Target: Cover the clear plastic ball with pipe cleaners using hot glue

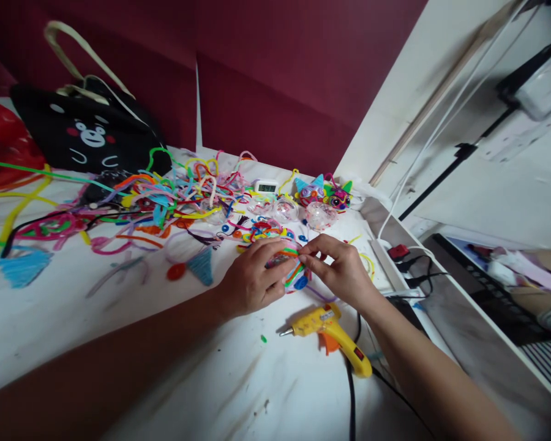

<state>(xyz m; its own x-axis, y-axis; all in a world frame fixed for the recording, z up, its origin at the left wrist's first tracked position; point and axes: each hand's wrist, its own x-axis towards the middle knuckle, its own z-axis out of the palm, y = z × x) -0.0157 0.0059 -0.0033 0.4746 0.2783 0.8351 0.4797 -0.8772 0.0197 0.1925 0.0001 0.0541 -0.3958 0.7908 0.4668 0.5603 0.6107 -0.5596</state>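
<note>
My left hand (253, 278) holds a small clear ball wrapped in coloured pipe cleaners (290, 264) just above the white table (174, 367). My right hand (338, 268) pinches the pipe cleaner on the ball's right side, fingertips touching the left hand's. A yellow glue gun (333, 331) lies on the table directly in front of my hands, its nozzle pointing left and its black cord running toward me.
A tangle of loose pipe cleaners (165, 196) covers the table's back. Two finished ornaments with ears (325, 193), clear balls (321, 214) and a small digital clock (266, 186) sit behind my hands. A black bear bag (89, 138) stands far left; a power strip (390, 260) lies right.
</note>
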